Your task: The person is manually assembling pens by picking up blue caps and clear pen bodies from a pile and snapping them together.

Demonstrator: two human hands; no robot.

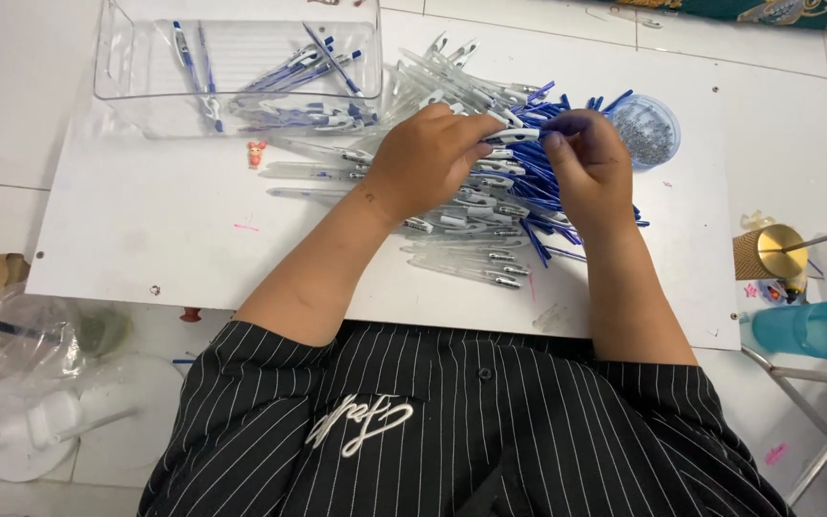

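- Holding one pen between both hands, the person keeps it level just above the middle of the heap, toward the far side of the table; its clear barrel and white clip show between the fingertips.
- The left hand has its fingers pinched narrow on the pen's left part, and the right hand has its fingers closed on the right end; the exact joint between the parts is hidden by the fingertips.
- Under the hands lies a large heap of clear pen barrels with white clips, spread toward the near edge, and beside them on the right a thick bundle of blue refills. Judging by its size, most of the pile is not yet put together.
- A small round dish of tiny metal springs stands just right of the heap, well filled.
- At the far left, a clear plastic bin holds a modest number of finished blue-and-white pens, far fewer than the loose parts, so the work looks to be at an early stage.
- A little pink figure stands near the bin.
- Off the table to the right are a teal cup and a gold-topped container.
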